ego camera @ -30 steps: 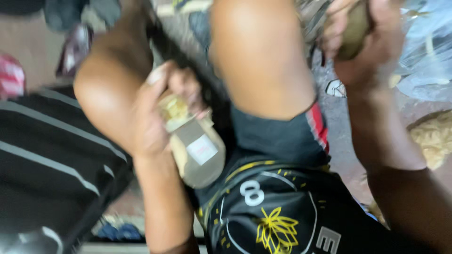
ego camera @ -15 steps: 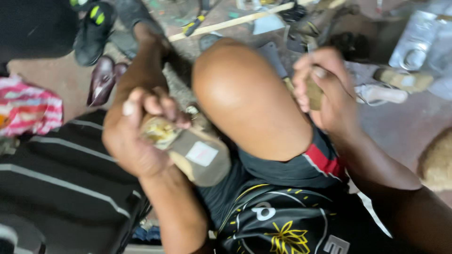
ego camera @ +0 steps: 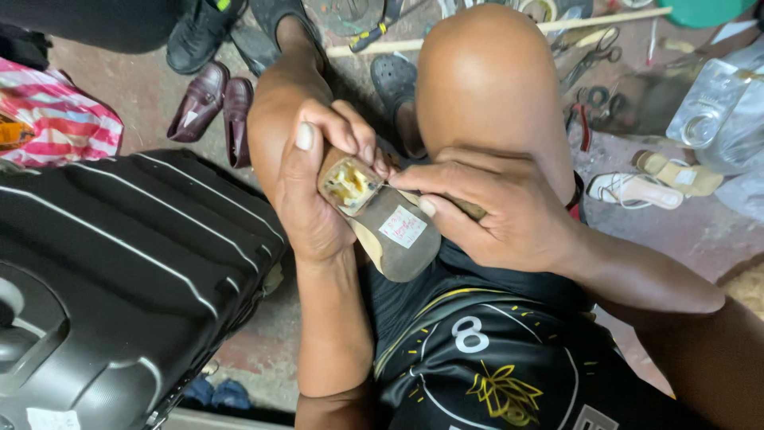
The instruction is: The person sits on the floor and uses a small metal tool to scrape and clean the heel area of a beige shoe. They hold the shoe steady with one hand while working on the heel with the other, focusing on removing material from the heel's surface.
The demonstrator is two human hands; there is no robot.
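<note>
My left hand [ego camera: 314,187] grips a tan shoe [ego camera: 382,223] by its heel end, sole turned up, with a small white label on the grey sole. The heel end shows a yellowish, glue-stained patch. My right hand [ego camera: 497,211] rests against the shoe and pinches a thin tool whose tip touches that patch; a wooden handle pokes out under the fingers. Both hands sit between my bare knees [ego camera: 485,72], above black shorts with a printed emblem.
A black hard-shell suitcase [ego camera: 111,271] fills the left. Maroon loafers [ego camera: 211,103], black shoes [ego camera: 199,36], a white sandal [ego camera: 637,189], scissors and pliers [ego camera: 593,87], a wooden stick [ego camera: 589,22] and clear plastic bags [ego camera: 720,111] litter the floor. A pink striped cloth [ego camera: 60,115] lies far left.
My right hand came down from the upper right and now meets the shoe with the tool tip on the heel. The view tilted and steadied, and the shoe shifted toward the centre.
</note>
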